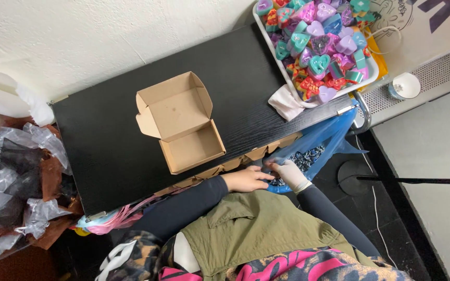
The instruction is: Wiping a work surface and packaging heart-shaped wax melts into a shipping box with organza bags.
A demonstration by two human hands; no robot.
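Our bare left hand [246, 179] and gloved right hand [290, 173] meet at the mouth of a blue plastic bag [321, 140] of small dark pieces, hanging off the worktop [105, 135] edge — fingers pinched in, the exact grasp we cannot tell. Open cardboard box [180, 122] sits mid-worktop; tray of colourful hearts [316, 41] at the far corner.

Matt brown cardboard box [180, 122]; black woodgrain table [110, 140]; glossy blue plastic bag [324, 140].
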